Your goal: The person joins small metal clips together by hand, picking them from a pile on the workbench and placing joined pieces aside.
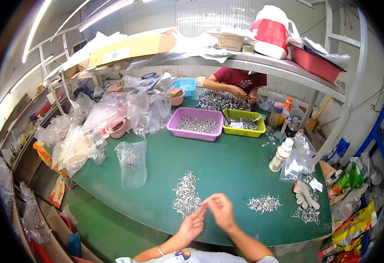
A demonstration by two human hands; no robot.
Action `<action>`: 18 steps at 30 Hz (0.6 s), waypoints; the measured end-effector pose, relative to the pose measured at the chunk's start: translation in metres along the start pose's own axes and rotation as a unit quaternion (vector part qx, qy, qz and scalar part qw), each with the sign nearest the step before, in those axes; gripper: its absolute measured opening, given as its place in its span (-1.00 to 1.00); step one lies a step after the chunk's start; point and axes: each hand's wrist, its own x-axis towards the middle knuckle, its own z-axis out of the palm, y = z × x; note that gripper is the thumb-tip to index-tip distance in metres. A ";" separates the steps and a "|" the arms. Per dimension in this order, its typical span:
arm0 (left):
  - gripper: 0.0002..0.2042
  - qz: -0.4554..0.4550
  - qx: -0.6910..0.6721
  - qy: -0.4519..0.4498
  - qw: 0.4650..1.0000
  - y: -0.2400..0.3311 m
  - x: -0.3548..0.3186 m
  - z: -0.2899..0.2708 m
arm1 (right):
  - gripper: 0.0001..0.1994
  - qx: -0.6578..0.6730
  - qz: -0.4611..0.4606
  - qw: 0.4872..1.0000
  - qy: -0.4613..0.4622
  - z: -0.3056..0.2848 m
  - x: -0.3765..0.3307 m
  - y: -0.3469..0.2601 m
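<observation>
Room, head view: tube lights (36, 28) shine at upper left, a loaded shelf (298, 75) spans the far side of our desk (157, 206), and green floor (96, 219) shows at lower left.
Fingers: our left hand (192, 224) and right hand (221, 212) meet at the fingertips; we cannot tell whether a small piece is gripped between them.
Silvery pieces: a larger pile (186, 195) lies just beyond our left hand, a smaller pile (264, 204) to the right, well apart.
Steady handwork: we would judge it best to brace with the left fingers, let the right do the fine turning, and stay above the desk so anything dropped lands there.
Pile keeping: our wrists seem best kept out of both piles, lest pieces mix.
Green desktop: a clear bag (132, 176) lies left; a purple tub (192, 135) and lime tub (242, 131) stand farther back.
Right side: a white bottle (280, 157) stands upright; a glove (305, 195) lies near the smaller pile.
Far side: a co-worker (240, 82) in dark red works behind a dark heap (222, 101).
</observation>
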 end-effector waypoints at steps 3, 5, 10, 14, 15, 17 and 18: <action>-0.72 -0.012 0.003 0.038 0.999 0.007 0.011 0.011 | -0.95 -0.078 -0.108 0.985 0.107 -0.044 0.091 -0.030; -0.72 -0.028 0.017 0.029 0.999 0.007 0.029 0.012 | -0.93 -0.135 -0.148 0.956 0.212 -0.081 0.149 -0.046; -0.84 -0.074 0.018 -0.021 0.997 0.036 0.055 0.037 | -0.84 -0.225 -0.186 0.909 0.298 -0.140 0.243 -0.033; -0.83 -0.069 0.031 -0.017 0.997 0.061 0.079 0.024 | -0.92 -0.443 -0.106 0.858 0.237 -0.165 0.276 0.013; -0.83 -0.067 0.029 -0.008 0.997 0.065 0.084 0.024 | -0.93 -0.496 -0.097 0.831 0.232 -0.175 0.286 0.022; -0.83 -0.064 0.031 0.020 0.997 0.075 0.087 0.025 | -0.93 -0.592 -0.072 0.771 0.224 -0.196 0.303 0.048; -0.82 -0.056 0.035 0.009 0.998 0.078 0.091 0.022 | -0.93 -0.607 -0.079 0.762 0.212 -0.206 0.312 0.055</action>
